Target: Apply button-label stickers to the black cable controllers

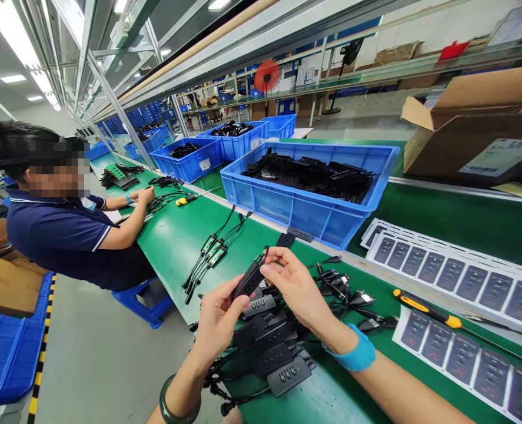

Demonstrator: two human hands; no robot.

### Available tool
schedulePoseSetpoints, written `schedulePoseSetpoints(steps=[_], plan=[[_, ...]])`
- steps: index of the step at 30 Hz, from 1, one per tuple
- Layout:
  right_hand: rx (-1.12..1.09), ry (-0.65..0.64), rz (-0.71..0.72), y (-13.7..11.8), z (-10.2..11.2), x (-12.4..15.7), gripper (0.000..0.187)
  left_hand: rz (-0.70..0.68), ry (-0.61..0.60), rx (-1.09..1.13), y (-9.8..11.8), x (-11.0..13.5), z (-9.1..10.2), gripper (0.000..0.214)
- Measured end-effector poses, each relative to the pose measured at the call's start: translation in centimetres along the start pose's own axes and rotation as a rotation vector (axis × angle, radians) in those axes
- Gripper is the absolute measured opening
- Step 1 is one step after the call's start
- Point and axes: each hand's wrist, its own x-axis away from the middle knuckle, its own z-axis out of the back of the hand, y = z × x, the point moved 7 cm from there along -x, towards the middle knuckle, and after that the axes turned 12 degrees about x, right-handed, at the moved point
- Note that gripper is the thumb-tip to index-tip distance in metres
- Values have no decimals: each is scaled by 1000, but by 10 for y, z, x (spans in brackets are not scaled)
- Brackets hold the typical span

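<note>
My left hand [219, 321] is closed around a small black plastic case [249, 279], held tilted above the bench. At the far end of this case, my right hand [293, 288] pinches the short black cable where it comes out. Below both hands lies a pile of similar black cases [289, 375] with cables attached, several of them showing raised marks on top. Farther forward, a few green circuit boards [216, 254] with black cables rest side by side on the green bench. Loose black cable ends [336, 284] lie just beyond my right hand.
A blue crate [287, 206] full of black casing parts stands ahead. Sheets of dark printed stickers [457, 274] and a yellow-black screwdriver [428, 307] lie on the right, with a cardboard box [472, 135] behind. At left, a co-worker [70, 218] sits handling cables.
</note>
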Motion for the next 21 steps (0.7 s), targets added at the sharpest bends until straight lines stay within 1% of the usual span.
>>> schedulePoseSetpoints(steps=[2,4,7,9,10,12,14,16,17,19,20,21], plan=[[27,-128,-20,1,-9,2,34,-19,-27,-115,0,2,-1,37],[76,-206,-15,2,-15,5,37,-53,-60,-227,1,4,-3,33],[103,-166,22,3,-15,7,38,-92,-91,-321,4,5,-6,30],[55,-151,40,3,-14,5,35,-88,-97,-342,7,2,-4,30],[-3,-137,47,2,-11,3,34,-82,-97,-352,8,-1,-2,29],[-163,-46,50,-1,5,-6,35,-75,-88,-394,10,-9,7,30],[-293,95,20,-2,30,-16,34,-70,-75,-466,10,-16,17,30],[-301,203,-37,1,57,-24,32,-37,-77,-533,5,-20,23,28],[-256,240,-60,4,70,-27,32,-7,-87,-552,0,-20,25,26],[-86,307,-82,10,97,-31,30,57,-125,-574,-9,-18,24,22],[39,323,-79,13,108,-31,30,79,-151,-590,-13,-16,21,18],[196,311,-77,17,117,-32,31,87,-181,-618,-15,-13,19,16]])
